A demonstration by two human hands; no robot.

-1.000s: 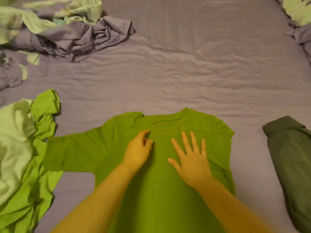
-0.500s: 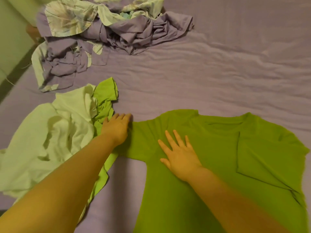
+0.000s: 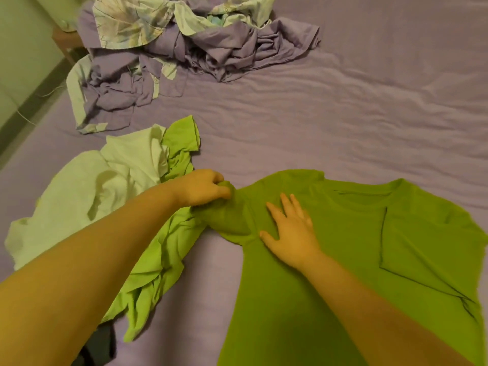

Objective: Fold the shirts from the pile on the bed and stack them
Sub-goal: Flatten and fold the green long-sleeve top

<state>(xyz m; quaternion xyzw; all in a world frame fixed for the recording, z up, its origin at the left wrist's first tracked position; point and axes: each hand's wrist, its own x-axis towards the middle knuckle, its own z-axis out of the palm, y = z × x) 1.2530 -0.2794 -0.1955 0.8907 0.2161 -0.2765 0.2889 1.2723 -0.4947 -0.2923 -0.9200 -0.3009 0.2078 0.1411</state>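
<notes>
My right hand (image 3: 293, 233) lies flat, fingers spread, pressing the chest of the green shirt (image 3: 356, 273) spread on the bed (image 3: 343, 122) right in front of me; its far sleeve is already folded in over the body. My left hand (image 3: 204, 187) has fingers curled tight, gripping the bunched near sleeve. Just left of it, pile of unfolded shirts (image 3: 111, 196), pale and lime green, touching that sleeve. Farther back, crumpled purple and leaf-print bedding (image 3: 184, 48)
</notes>
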